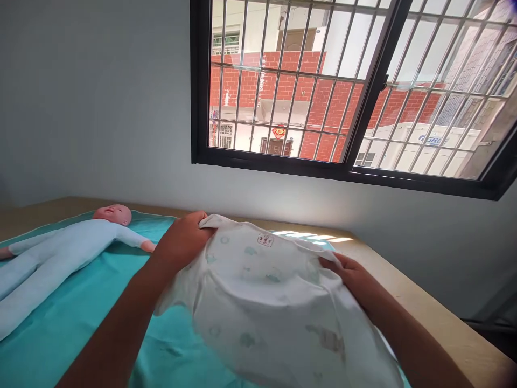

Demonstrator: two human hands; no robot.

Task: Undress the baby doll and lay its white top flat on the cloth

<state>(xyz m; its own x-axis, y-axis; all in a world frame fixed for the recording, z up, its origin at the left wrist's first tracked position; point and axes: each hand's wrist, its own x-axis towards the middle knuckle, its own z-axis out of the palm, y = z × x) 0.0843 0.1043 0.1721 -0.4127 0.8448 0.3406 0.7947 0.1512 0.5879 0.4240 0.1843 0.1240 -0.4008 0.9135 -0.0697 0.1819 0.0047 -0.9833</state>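
A white baby shirt (266,291) with pale green prints hangs spread between my hands, its neckline at the top and a small printed label on its inner back. My left hand (186,237) is closed on one shoulder edge, and my right hand (345,269) pinches the opposite shoulder. The lower part of the garment runs out of the bottom of the view. To the left, a baby doll (76,240) in a pale body lies on its back, its hand close to my left forearm.
A turquoise cloth (100,291) covers much of the wooden table (424,302). Behind the table stands a grey wall (100,108) with a black-framed, barred window (274,164). Sunlight stripes fall near the table's back edge.
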